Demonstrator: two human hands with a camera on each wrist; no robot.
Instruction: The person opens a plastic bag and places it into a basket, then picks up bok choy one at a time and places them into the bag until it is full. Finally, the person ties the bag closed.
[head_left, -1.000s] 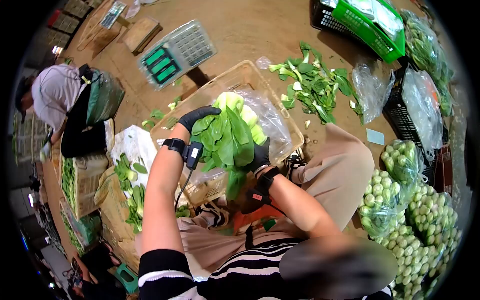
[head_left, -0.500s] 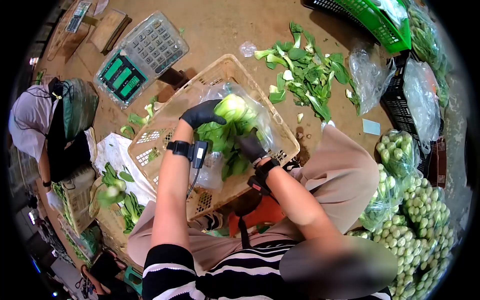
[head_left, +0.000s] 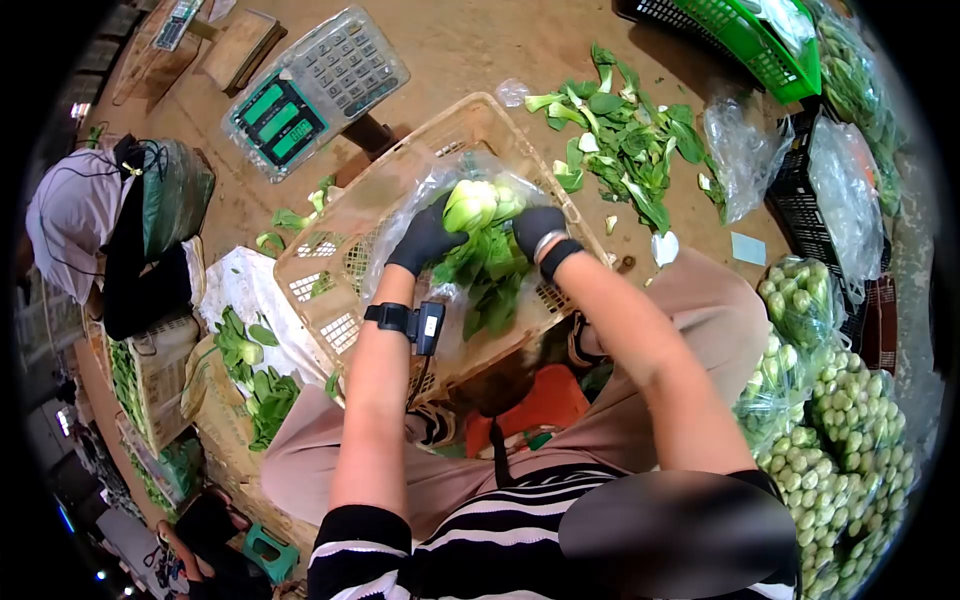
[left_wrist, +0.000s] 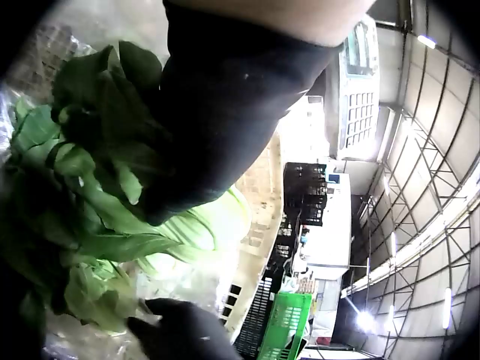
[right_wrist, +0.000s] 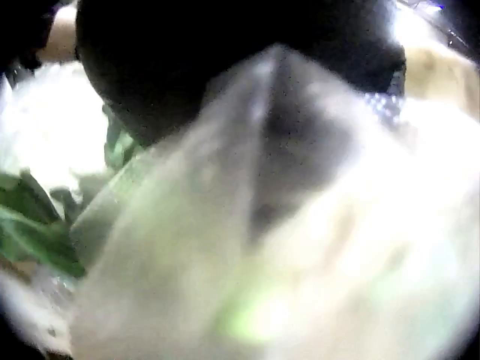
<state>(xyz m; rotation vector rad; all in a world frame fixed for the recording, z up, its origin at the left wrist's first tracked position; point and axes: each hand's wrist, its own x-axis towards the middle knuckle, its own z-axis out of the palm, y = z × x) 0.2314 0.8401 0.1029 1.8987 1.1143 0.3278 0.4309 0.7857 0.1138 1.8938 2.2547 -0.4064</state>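
The left hand (head_left: pixel 428 237) grips the leafy greens (head_left: pixel 478 207) beside their pale bases, over clear plastic (head_left: pixel 428 182), between the middle and right edge of the crate (head_left: pixel 405 175). The right hand (head_left: pixel 538 232) is at their other side; its grip cannot be told. They look light, firm-stemmed, with soft, easily bruised leaves; the bases suit holding.

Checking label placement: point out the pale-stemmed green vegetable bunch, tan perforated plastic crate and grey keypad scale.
Pale-stemmed green vegetable bunch (head_left: pixel 470 206): head view, on its pale base.
Tan perforated plastic crate (head_left: pixel 444 132): head view, on its far-left rim.
Grey keypad scale (head_left: pixel 350 62): head view, on its keypad.
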